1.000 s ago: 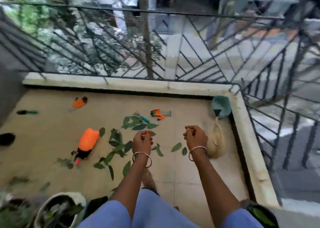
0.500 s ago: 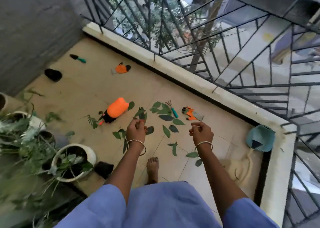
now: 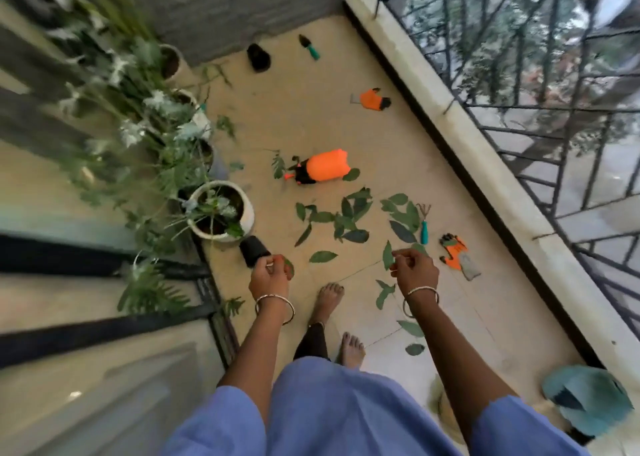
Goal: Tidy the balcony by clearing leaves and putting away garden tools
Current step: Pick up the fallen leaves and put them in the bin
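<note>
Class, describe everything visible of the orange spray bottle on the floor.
The orange spray bottle lies on its side on the tan floor. Its body is bright orange, seemingly plastic, with a black spray head and a reddish nozzle pointing towards the potted plants. A green leaf lies against its base; a fern sprig lies beside the head.

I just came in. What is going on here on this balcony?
A person stands barefoot on the balcony floor, with the left hand and the right hand raised and fingers curled. Whether they pinch a leaf is unclear. Leaves lie scattered on the tiles. A spray bottle lies on its side, and a hand rake, gloves and a trowel are not yet put away.
</note>
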The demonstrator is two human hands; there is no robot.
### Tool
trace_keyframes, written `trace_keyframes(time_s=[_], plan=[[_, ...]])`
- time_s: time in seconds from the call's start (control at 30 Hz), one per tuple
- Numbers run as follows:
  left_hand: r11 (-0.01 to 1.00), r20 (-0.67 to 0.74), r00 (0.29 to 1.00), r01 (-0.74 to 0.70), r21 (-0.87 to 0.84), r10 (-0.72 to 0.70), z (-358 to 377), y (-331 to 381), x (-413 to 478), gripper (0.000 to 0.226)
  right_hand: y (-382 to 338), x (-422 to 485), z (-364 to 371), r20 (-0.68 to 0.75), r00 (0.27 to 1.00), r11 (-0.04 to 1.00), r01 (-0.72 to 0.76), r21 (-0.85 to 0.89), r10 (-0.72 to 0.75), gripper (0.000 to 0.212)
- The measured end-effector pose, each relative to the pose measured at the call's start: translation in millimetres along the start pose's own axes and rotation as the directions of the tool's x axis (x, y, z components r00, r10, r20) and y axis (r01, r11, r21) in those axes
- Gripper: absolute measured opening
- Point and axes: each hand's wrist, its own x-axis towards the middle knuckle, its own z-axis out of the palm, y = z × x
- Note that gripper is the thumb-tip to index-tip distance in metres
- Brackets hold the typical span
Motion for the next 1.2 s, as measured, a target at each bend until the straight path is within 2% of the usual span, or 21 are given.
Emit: trace_keyframes(time_s=[0.13,0.2,0.33,0.43,0.57,0.63,0.77,0.87,0.97,1.1,1.2], plan=[[0.988,-0.191,0.976,0.081,-0.132,-0.106,-40.4,-29.4,-14.6,0.019,-5.1,-11.6,32.8,0.149,0.982,0.993,0.117,-0.027,-0.112,0.016],[0.978,-0.26,0.954,0.106,-0.18,-0.151,-59.5,-42.8,-20.2,0.015,-3.9,-15.8,52.0,0.224,0.964,0.984,0.161,-0.076,-0.14,0.017],[0.962,-0.363,0.898,0.185,-0.2,-0.248,-95.7,-80.1,-15.2,0.013,0.2,-24.8,92.2,0.353,0.921,0.965,0.226,-0.136,-0.166,0.018],[0.954,-0.404,0.867,0.233,-0.19,-0.292,-110.1,-104.4,-1.3,0.021,-3.6,-34.3,123.1,0.43,0.89,0.95,0.252,-0.184,-0.153,0.017],[0.929,-0.356,0.858,0.335,-0.159,-0.371,-106.1,-170.0,37.9,0.012,-8.4,-38.0,162.5,0.473,0.874,0.936,0.253,-0.245,-0.113,0.018],[0.908,-0.339,0.844,0.41,-0.092,-0.415,-97.2,-186.8,58.8,0.033,-3.4,-30.7,185.2,0.483,0.872,0.936,0.229,-0.266,-0.077,0.019],[0.85,-0.25,0.814,0.517,-0.102,-0.524,-74.8,-192.0,92.5,0.035,17.1,-5.8,226.6,0.469,0.882,0.928,0.215,-0.305,-0.049,0.02],[0.799,-0.24,0.764,0.591,-0.113,-0.599,-47.4,-231.6,127.7,0.06,44.2,24.2,258.5,0.461,0.887,0.917,0.196,-0.346,-0.016,0.023],[0.754,-0.281,0.717,0.656,-0.035,-0.638,-20.7,-271.8,161.6,0.085,78.1,60.6,286.2,0.457,0.89,0.901,0.195,-0.386,0.003,0.026],[0.705,-0.292,0.692,0.705,0.078,-0.66,10.8,-313.3,212.4,0.102,126.9,106.8,325.1,0.452,0.892,0.889,0.207,-0.408,0.0,0.02],[0.683,-0.251,0.677,0.727,0.078,-0.692,35.9,-355.5,250.7,0.109,169.8,139.2,354.7,0.461,0.887,0.888,0.213,-0.407,-0.001,0.023]])
